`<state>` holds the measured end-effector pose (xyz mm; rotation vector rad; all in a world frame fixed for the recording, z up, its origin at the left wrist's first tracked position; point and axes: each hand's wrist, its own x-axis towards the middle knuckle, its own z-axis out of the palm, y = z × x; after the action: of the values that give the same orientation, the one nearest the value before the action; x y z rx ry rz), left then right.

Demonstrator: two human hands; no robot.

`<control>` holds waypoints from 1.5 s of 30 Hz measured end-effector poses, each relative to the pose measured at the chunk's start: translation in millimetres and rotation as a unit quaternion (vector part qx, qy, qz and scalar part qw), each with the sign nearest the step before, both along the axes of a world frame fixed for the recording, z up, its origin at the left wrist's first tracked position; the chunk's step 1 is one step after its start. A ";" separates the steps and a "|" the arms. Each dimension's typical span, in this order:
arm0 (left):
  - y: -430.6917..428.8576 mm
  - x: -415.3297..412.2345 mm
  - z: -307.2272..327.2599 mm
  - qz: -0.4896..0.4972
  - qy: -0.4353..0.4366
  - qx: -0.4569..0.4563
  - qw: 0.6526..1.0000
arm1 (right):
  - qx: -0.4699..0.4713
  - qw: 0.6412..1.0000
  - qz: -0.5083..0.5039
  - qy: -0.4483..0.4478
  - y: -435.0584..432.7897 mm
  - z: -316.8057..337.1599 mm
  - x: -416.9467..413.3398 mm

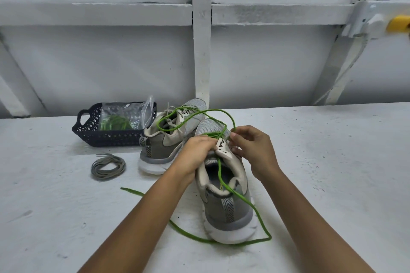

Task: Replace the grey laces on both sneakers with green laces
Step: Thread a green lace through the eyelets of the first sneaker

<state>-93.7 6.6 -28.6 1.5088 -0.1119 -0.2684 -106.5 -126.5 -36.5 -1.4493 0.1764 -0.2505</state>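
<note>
Two grey sneakers stand on the white table. The near sneaker [226, 197] points away from me, heel toward me, with a green lace [244, 204] threaded at its front eyelets; one end runs over the heel and around the sole, the other loops up over the far sneaker. My left hand [195, 153] grips the near sneaker's left eyelet side by the tongue. My right hand [250, 148] pinches the green lace beside the tongue. The far sneaker [168, 139] has its grey lace in. A coiled grey lace [108, 166] lies to the left.
A black woven basket [88, 126] at the back left holds a clear plastic bag [124, 117] with more green laces. A white panelled wall with beams rises right behind the table. A yellow object [399, 23] sticks out at the upper right.
</note>
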 end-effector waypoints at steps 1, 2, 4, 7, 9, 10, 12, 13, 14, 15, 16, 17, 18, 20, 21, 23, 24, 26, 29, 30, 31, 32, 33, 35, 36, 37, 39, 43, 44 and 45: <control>0.5 0.0 -0.3 0.000 0.001 -0.003 1.000 | -0.002 1.000 -0.003 -0.003 0.8 -0.5 0.2; 0.7 0.1 -0.5 0.000 0.002 -0.006 1.000 | -0.005 1.000 -0.005 -0.005 1.3 -0.8 0.5; 1.4 0.9 -1.1 -0.002 0.005 -0.009 1.000 | -0.013 1.000 -0.007 -0.009 1.7 -1.7 0.8; 1.8 1.3 -1.8 -0.001 0.001 -0.017 1.000 | -0.028 0.999 -0.006 -0.014 2.2 -3.0 1.1; 1.4 1.0 -2.2 0.005 -0.001 -0.020 1.000 | -0.042 0.999 -0.005 -0.015 2.3 -4.6 1.6; 1.4 0.9 -2.5 0.007 -0.001 -0.021 1.000 | -0.049 0.999 -0.004 -0.016 2.2 -5.5 1.8; 1.1 0.8 -3.2 0.007 -0.002 -0.023 1.000 | -0.063 0.998 -0.007 -0.017 1.6 -7.2 2.5; 1.1 0.7 -3.4 0.009 -0.001 -0.024 1.000 | -0.074 0.997 -0.010 -0.018 1.3 -8.1 2.7; 1.1 0.6 -3.0 0.010 0.000 -0.026 1.000 | -0.087 0.996 -0.013 -0.019 1.0 -8.9 3.0; 0.9 0.5 -2.8 0.012 0.000 -0.026 1.000 | -0.101 0.995 -0.015 -0.021 0.8 -9.7 3.1; 0.7 0.2 -2.5 0.014 -0.001 -0.025 1.000 | -0.115 0.993 -0.018 -0.023 0.9 -10.5 3.2; 0.4 0.0 -2.7 0.016 -0.002 -0.023 1.000 | -0.129 0.991 -0.022 -0.025 1.1 -11.1 3.1; 0.2 -0.5 -2.5 0.016 -0.002 -0.022 1.000 | -0.143 0.989 -0.025 -0.030 1.2 -11.5 2.9; 0.2 -1.0 -2.1 0.009 -0.005 -0.023 1.000 | -0.183 0.982 -0.034 -0.042 1.2 -12.4 2.6; -0.3 -0.9 -2.2 0.005 -0.006 -0.021 1.000 | -0.205 0.977 -0.039 -0.047 1.1 -12.6 2.4; -0.9 -1.5 -1.8 0.000 -0.005 -0.014 1.000 | -0.238 0.969 -0.042 -0.053 1.0 -12.7 2.1; -1.3 -1.7 -1.8 -0.001 -0.004 -0.007 1.000 | -0.247 0.967 -0.041 -0.052 0.5 -12.6 2.1; -1.8 -1.2 -2.5 0.005 -0.008 0.019 1.000 | -0.258 0.964 -0.038 -0.043 -1.4 -12.4 2.2; -4.0 3.1 -3.7 0.019 -0.025 0.089 0.995 | -0.248 0.968 -0.027 -0.017 -5.6 -13.0 2.1; -5.4 4.1 -3.7 0.017 -0.036 0.121 0.992 | -0.241 0.970 -0.021 -0.007 -6.8 -13.1 1.6; -7.0 4.3 -2.9 0.014 -0.048 0.157 0.986 | -0.233 0.972 -0.011 0.003 -8.1 -13.2 1.4; -8.3 3.7 -1.5 0.011 -0.058 0.196 0.979 | -0.221 0.975 0.003 0.013 -9.4 -13.2 1.2; -9.5 3.5 0.0 0.008 -0.067 0.239 0.969 | -0.206 0.978 0.020 0.023 -10.4 -12.9 1.1; -11.6 4.4 1.2 0.002 -0.072 0.317 0.946 | -0.173 0.983 0.053 0.043 -12.0 -11.9 0.2; -12.9 5.7 1.0 0.004 -0.081 0.360 0.929 | -0.164 0.983 0.065 0.052 -12.5 -11.5 0.3; -14.5 7.0 0.3 0.008 -0.095 0.405 0.909 | -0.155 0.983 0.074 0.061 -13.0 -11.3 0.9; -17.0 7.4 -1.5 0.024 -0.137 0.470 0.872 | -0.109 0.986 0.095 0.083 -12.6 -10.0 3.4; -20.5 -1.1 -10.2 0.092 -0.300 0.548 0.776 | 0.005 0.981 0.108 0.160 -9.2 -1.6 14.1; -20.8 -3.1 -10.9 0.110 -0.331 0.551 0.758 | 0.000 0.979 0.102 0.178 -8.0 -0.1 16.9; -20.8 -4.5 -10.9 0.125 -0.350 0.546 0.751 | -0.015 0.977 0.096 0.191 -6.5 1.5 19.8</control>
<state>-98.1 -14.2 -39.5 2.7176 -0.3944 0.5990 -86.7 -133.0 -34.9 -1.5234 0.3427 0.1871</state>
